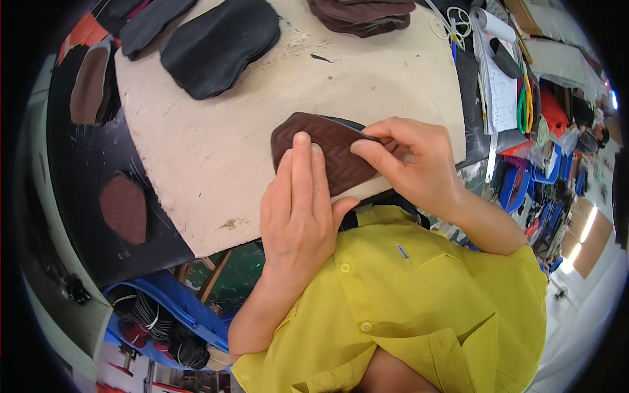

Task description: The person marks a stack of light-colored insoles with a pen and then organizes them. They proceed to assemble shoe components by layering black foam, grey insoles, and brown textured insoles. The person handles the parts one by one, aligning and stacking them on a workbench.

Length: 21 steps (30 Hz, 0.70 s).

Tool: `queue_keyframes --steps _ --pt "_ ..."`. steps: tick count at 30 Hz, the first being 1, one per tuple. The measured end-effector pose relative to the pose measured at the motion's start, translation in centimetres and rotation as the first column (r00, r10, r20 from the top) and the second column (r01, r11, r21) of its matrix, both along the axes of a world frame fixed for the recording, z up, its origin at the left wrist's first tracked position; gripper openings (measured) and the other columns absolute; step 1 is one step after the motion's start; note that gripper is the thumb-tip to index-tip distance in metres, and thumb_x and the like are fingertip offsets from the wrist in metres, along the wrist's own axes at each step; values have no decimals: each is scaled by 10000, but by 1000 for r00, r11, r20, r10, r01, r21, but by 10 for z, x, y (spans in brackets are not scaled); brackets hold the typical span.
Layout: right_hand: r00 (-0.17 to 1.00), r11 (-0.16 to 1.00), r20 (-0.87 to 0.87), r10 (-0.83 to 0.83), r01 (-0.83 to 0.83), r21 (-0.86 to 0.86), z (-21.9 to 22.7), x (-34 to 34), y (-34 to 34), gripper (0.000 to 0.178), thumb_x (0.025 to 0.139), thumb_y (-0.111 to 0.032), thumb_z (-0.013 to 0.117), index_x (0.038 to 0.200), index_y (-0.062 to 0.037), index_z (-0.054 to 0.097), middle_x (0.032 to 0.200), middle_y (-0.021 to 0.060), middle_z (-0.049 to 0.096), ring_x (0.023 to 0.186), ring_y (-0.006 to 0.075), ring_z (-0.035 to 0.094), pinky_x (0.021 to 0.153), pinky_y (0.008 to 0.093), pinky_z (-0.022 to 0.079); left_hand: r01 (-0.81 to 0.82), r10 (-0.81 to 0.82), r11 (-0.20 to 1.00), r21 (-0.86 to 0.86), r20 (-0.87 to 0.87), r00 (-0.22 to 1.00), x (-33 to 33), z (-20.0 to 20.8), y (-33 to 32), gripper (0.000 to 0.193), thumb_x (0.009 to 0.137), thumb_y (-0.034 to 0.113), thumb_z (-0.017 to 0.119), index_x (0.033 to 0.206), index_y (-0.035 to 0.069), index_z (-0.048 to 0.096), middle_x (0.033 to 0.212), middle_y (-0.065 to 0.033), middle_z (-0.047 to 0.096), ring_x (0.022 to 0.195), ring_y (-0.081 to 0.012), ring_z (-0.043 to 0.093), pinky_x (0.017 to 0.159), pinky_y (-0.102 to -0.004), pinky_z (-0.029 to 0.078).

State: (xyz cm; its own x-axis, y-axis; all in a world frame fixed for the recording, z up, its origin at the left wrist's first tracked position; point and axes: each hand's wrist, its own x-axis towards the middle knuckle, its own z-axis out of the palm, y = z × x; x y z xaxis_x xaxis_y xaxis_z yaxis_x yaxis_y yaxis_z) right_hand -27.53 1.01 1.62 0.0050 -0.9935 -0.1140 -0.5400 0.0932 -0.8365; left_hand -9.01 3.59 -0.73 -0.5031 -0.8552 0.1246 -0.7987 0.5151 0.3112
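A dark brown piece of quilted, leather-like material (pixel 337 154) lies near the front edge of the pale board, with a black layer showing under its far edge. My left hand (pixel 298 196) rests flat on its left part, fingers stretched out and pressing it down. At its right end my right hand (pixel 416 160) pinches the edge between thumb and fingers, and that edge is slightly raised. The fingertips under the edge are partly hidden.
The pale board (pixel 196 164) sits on a black table. Black pieces (pixel 219 49) and a stack of brown quilted pieces (pixel 363 14) lie at the back. Further brown pieces (pixel 123 208) are at left. A notebook (pixel 501 85) and green-handled scissors (pixel 524 108) lie right. A blue bin (pixel 173 298) stands below left.
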Motion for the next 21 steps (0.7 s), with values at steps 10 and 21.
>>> queue_keyframes --steps 10,21 --pt "961 997 -264 80 -78 19 5 -18 -23 281 757 -156 810 702 -12 575 524 40 539 459 83 489 446 233 382 -16 13 999 50 67 998 -9 6 5 749 700 633 625 1334 240 567 1472 -149 420 1226 -302 426 985 -391 358" --pt "902 939 -309 300 -337 -70 17 -13 -50 215 744 -182 772 719 -34 618 625 94 601 556 276 586 533 370 465 64 -80 955 -289 -43 996 5 -15 8 354 871 155 549 1204 192 663 1287 -66 614 1124 -262 560 771 -307 441"
